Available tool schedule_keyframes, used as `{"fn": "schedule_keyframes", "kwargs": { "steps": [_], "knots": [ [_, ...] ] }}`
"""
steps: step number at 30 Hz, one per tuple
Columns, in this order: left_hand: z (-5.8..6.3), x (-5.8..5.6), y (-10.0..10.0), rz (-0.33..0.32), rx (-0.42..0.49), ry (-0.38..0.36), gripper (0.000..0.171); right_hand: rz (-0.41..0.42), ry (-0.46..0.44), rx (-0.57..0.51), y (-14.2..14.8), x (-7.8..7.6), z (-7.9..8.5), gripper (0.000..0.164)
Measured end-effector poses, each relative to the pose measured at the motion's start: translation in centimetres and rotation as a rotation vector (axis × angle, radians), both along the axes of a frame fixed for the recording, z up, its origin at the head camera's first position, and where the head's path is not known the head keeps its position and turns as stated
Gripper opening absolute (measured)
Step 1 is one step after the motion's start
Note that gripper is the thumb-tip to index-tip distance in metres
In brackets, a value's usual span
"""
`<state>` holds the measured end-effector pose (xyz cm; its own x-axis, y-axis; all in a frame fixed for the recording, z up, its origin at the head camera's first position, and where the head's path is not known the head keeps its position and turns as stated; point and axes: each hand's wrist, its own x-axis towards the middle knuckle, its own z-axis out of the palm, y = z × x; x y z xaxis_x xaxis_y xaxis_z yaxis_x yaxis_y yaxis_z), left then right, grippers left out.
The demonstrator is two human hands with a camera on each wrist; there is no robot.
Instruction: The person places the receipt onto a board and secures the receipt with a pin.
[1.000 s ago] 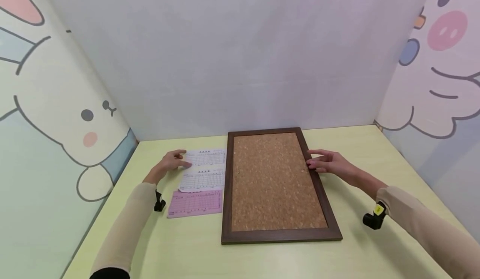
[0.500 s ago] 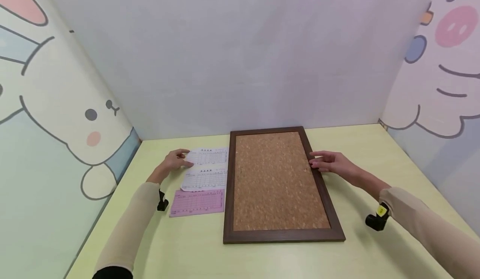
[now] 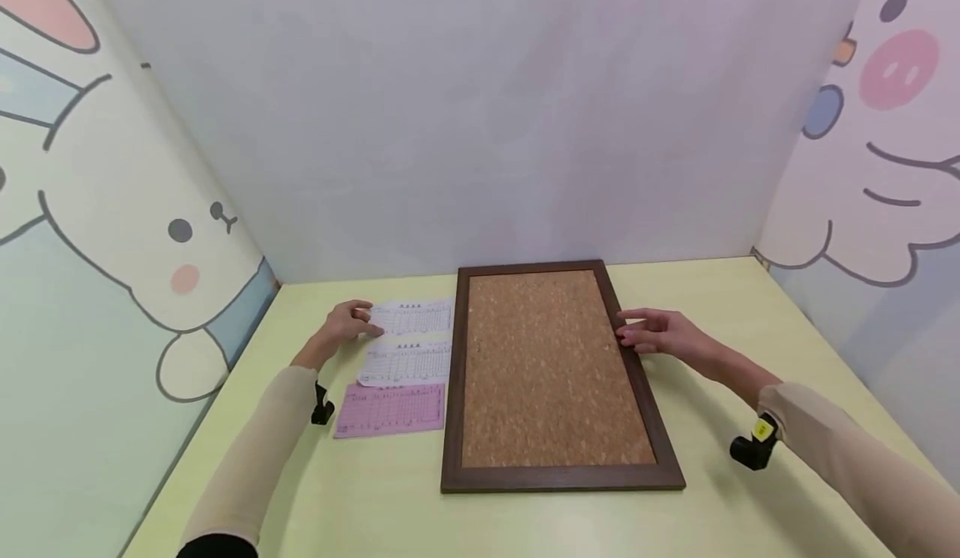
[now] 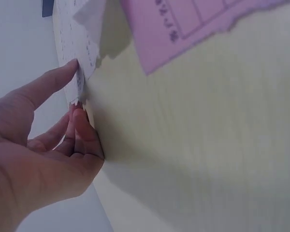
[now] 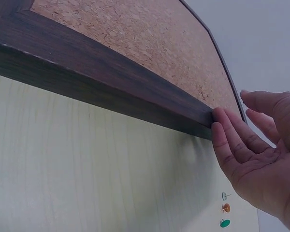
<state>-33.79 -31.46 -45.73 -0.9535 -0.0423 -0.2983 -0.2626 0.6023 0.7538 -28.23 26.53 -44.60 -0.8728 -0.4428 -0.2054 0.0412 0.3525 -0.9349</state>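
Observation:
My left hand (image 3: pixel 343 327) touches the left edge of the upper white form slip (image 3: pixel 414 318), thumb at its near corner and fingers at its far one. In the left wrist view, the slip's ragged edge lies by the thumb (image 4: pixel 63 77). Below it are a second white slip (image 3: pixel 408 364) and a pink slip (image 3: pixel 393 409), both printed with tables. A cork board (image 3: pixel 555 374) in a dark brown wooden frame lies upright to the right of them. Against the frame's right edge rest the fingertips of my right hand (image 3: pixel 667 334), its thumb held apart.
In the right wrist view, a clear push pin (image 5: pixel 225 196), an orange one (image 5: pixel 225 208) and a green one (image 5: pixel 224 223) lie on the table beyond my right hand. A pale wall (image 3: pixel 487 124) closes the back; cartoon-printed walls stand at both sides.
The head view shifts slightly. Both hands, the slips and the cork board keep their places relative to each other.

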Motion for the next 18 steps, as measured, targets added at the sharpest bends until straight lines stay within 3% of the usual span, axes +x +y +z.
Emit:
{"fn": "schedule_keyframes", "kwargs": {
  "steps": [5, 13, 18],
  "knots": [
    [0.1, -0.3, 0.1, 0.036, 0.000, -0.015, 0.062, -0.006, 0.029, -0.017, 0.3, 0.0, 0.3, 0.062],
    [-0.8, -0.2, 0.3, 0.095, 0.008, -0.013, 0.048, -0.008, 0.048, 0.003, 1.0, 0.4, 0.5, 0.060],
    [-0.2, -0.2, -0.1, 0.121, 0.019, -0.005, 0.048, 0.005, 0.059, -0.015, 0.8, 0.3, 0.6, 0.060]
  ]
}}
